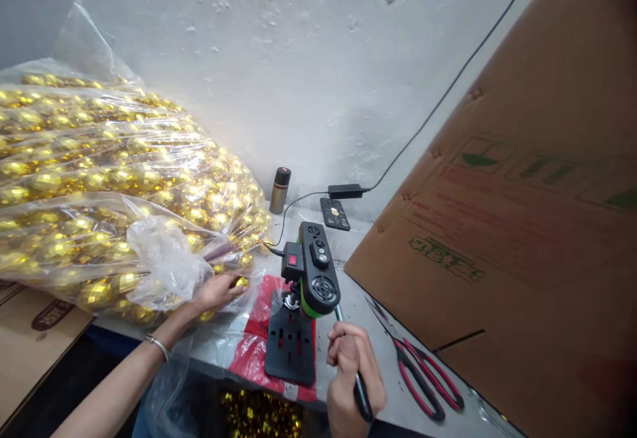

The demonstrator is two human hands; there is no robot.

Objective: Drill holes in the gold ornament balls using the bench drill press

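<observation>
My left hand [217,292] reaches over the edge of a large clear plastic bag [164,259] full of gold balls and tinsel. Its fingers are closed around a shiny gold ball [241,282]. A tool with a thin metal shaft and a black handle [362,399] is in the closed grip of my right hand [354,375]. Its shaft points up at the lower end of a small black machine [319,269] with round vents and a red switch; the tip is hidden there. The machine stands on a slotted black base plate [291,352].
Red plastic [249,352] lies under the base plate. Red-and-black scissors [423,375] rest at the right, beside a big cardboard box [497,225]. Behind are a flask [280,190], a phone [335,214] and a power adapter [346,191]. Gold tinsel [261,417] shows below the table edge.
</observation>
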